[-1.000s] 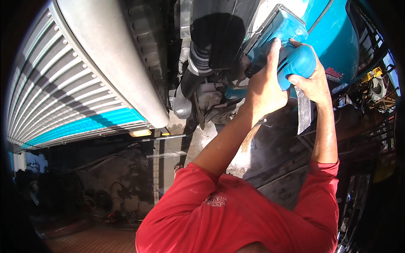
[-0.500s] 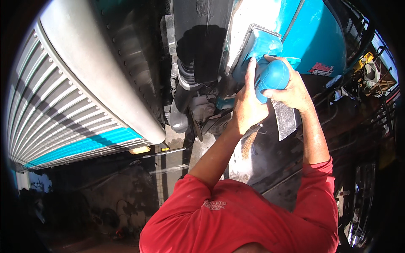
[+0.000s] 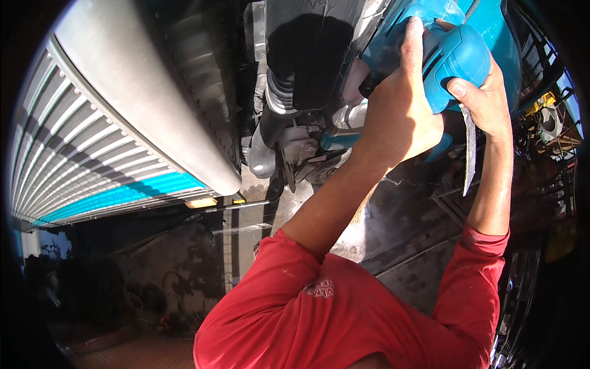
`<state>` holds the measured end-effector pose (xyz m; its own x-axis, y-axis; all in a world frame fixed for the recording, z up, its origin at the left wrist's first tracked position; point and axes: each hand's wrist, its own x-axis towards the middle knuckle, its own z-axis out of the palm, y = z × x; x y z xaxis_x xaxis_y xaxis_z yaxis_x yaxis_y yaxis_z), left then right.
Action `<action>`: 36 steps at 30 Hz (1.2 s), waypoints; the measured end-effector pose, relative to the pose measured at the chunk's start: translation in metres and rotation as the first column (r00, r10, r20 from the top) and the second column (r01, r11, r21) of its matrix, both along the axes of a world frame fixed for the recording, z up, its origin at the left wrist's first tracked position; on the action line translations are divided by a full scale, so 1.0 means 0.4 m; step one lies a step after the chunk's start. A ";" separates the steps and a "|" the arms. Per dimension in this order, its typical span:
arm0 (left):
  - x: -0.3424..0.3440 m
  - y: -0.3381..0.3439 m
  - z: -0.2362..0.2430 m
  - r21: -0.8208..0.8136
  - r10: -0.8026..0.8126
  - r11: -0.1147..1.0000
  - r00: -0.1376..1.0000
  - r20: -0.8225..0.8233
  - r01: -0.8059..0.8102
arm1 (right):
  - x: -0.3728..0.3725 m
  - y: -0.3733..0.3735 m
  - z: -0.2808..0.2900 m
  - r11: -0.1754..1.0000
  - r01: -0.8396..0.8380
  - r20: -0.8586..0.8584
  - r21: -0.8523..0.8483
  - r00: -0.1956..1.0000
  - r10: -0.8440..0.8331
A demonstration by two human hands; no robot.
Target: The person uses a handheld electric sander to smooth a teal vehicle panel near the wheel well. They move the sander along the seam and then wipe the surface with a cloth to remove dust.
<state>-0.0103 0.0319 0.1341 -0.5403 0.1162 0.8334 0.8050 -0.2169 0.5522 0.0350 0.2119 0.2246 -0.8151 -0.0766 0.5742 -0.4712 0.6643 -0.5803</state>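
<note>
In both hands I hold a blue power sander (image 3: 456, 60) with a rounded rear grip, up against the blue vehicle panel at the upper right. My left hand (image 3: 402, 114) is closed on the sander's left side, with one finger stretched up along the housing. Its other fingers are mostly hidden. Around the right side of the rounded grip my right hand (image 3: 491, 107) is closed, its thumb lying on the grip's near face. A grey speckled strip (image 3: 470, 150) hangs below the grip beside my right wrist. The sander's pad is not visible.
A silver, ribbed vehicle hood (image 3: 147, 92) with a blue stripe fills the left. Black hoses and engine parts (image 3: 279, 111) lie in the gap between. A brush's bristles (image 3: 362, 209) show partly behind my left forearm. Cluttered metal parts (image 3: 547, 117) stand at the far right.
Both hands and the sander have moved right and up in the picture and look larger. The white patch on the panel and the sander's pad edge, visible before, are now mostly hidden.
</note>
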 end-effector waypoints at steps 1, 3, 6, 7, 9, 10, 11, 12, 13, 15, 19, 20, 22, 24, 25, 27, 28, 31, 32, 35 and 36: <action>-0.002 -0.002 -0.002 -0.006 -0.022 1.000 1.000 0.018 0.022 | 0.001 -0.010 0.004 1.000 0.011 0.008 0.007 1.000 -0.011; -0.005 -0.002 0.000 -0.012 -0.036 0.999 0.998 0.045 0.037 | 0.006 -0.029 0.018 0.999 0.032 0.030 0.021 0.999 -0.033; -0.003 -0.005 -0.003 -0.023 -0.024 0.999 0.997 0.070 0.025 | 0.014 -0.059 0.025 0.999 0.041 0.056 0.017 0.998 -0.042; 0.000 -0.008 -0.009 -0.027 -0.024 0.999 0.994 0.110 0.028 | 0.015 -0.070 0.019 1.000 0.031 0.047 0.005 0.998 -0.031; 0.006 -0.022 -0.030 -0.128 0.018 0.992 0.983 0.183 0.006 | 0.017 -0.092 -0.011 0.999 -0.040 0.052 -0.012 0.998 0.040; 0.008 -0.031 -0.044 -0.188 0.035 0.982 0.974 0.222 0.007 | 0.019 -0.102 -0.028 0.999 -0.019 0.053 0.026 0.998 0.018; 0.014 -0.040 -0.059 -0.238 0.049 0.971 0.968 0.245 0.011 | 0.022 -0.113 -0.050 1.000 -0.003 0.076 -0.020 0.997 0.004; 0.017 -0.046 -0.073 -0.258 0.054 0.966 0.964 0.261 0.016 | 0.025 -0.122 -0.069 0.998 -0.015 0.072 -0.053 0.997 0.019; 0.020 -0.048 -0.083 -0.277 0.059 0.961 0.959 0.276 0.021 | 0.028 -0.125 -0.078 0.998 0.062 0.102 0.017 0.993 -0.064; 0.022 -0.044 -0.088 -0.251 0.041 0.968 0.965 0.258 0.026 | 0.032 -0.126 -0.080 0.998 0.053 0.048 0.041 0.997 -0.055; 0.017 -0.003 -0.034 -0.165 0.044 0.986 0.988 0.150 -0.019 | 0.040 -0.092 -0.001 0.999 0.020 0.060 0.042 0.998 -0.022; 0.016 0.007 -0.011 -0.147 0.052 0.989 0.991 0.124 -0.033 | 0.037 -0.084 0.025 0.997 0.012 0.024 0.072 1.000 -0.014; 0.017 0.018 0.029 -0.153 0.078 0.986 0.990 0.119 -0.060 | 0.031 -0.072 0.070 0.996 0.005 -0.008 0.095 1.000 -0.004; 0.018 0.022 0.057 -0.164 0.097 0.983 0.988 0.118 -0.077 | 0.025 -0.069 0.100 0.994 -0.003 -0.010 0.105 1.000 0.004; 0.019 0.020 0.064 -0.174 0.102 0.982 0.987 0.126 -0.079 | 0.025 -0.067 0.109 0.991 0.009 -0.019 0.134 1.000 -0.006; 0.016 0.013 0.063 -0.166 0.091 0.983 0.990 0.112 -0.072 | 0.024 -0.069 0.115 0.990 0.031 0.071 0.136 0.997 -0.041; 0.013 0.010 0.057 -0.162 0.086 0.984 0.991 0.105 -0.068 | 0.026 -0.070 0.112 0.988 0.050 0.118 0.144 0.991 -0.067; 0.002 0.003 0.024 -0.088 0.065 0.994 0.998 -0.003 -0.065 | 0.024 -0.077 0.085 0.975 0.059 0.034 0.213 0.997 -0.067; 0.000 0.002 0.010 -0.102 0.063 0.993 0.998 0.007 -0.062 | 0.025 -0.081 0.070 0.982 0.063 0.079 0.176 0.994 -0.078; 0.005 -0.003 -0.033 -0.147 0.052 0.988 0.994 0.094 -0.038 | 0.037 -0.093 0.018 0.994 0.071 0.175 0.084 0.981 -0.085; 0.011 -0.006 -0.049 -0.187 0.044 0.982 0.988 0.151 -0.015 | 0.040 -0.098 -0.004 0.996 0.074 0.179 0.056 0.980 -0.083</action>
